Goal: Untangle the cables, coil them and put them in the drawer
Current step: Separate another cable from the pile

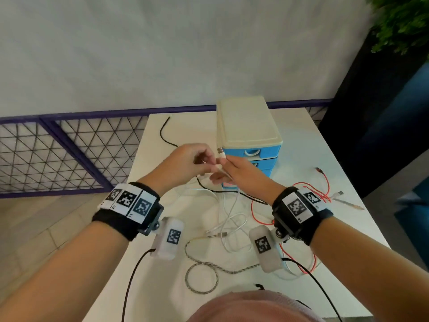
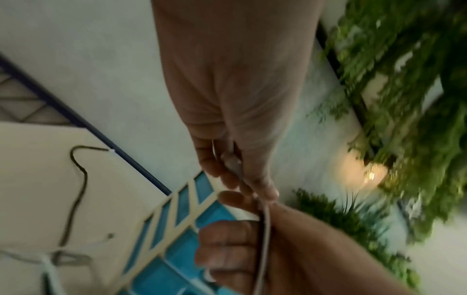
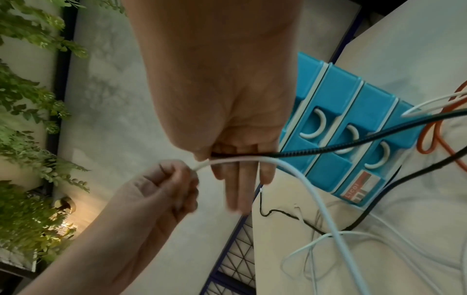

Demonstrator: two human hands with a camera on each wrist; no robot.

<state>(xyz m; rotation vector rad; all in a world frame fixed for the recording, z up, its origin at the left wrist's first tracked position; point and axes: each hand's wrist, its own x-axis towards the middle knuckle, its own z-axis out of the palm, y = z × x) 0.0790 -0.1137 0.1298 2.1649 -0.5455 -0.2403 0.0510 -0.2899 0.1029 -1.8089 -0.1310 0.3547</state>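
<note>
Both hands are raised over the white table (image 1: 325,147), in front of the blue drawer unit (image 1: 253,153). My right hand (image 1: 222,169) grips a white cable (image 1: 234,205) just below its USB plug (image 1: 220,150), which points up. In the right wrist view the thumb clamps the white cable (image 3: 290,169) against the fingers of my right hand (image 3: 240,165), and a black cable (image 3: 328,145) runs beside it. My left hand (image 1: 204,162) pinches the same white cable (image 2: 266,229) close by. The rest hangs down into a tangle on the table.
The drawer unit's three drawers (image 3: 341,99) are closed. A red cable (image 1: 306,187) lies at the right, a braided grey cable (image 1: 202,263) loops near the front, and a black cable (image 1: 164,133) trails to the far left corner. A pencil (image 1: 348,203) lies near the right edge.
</note>
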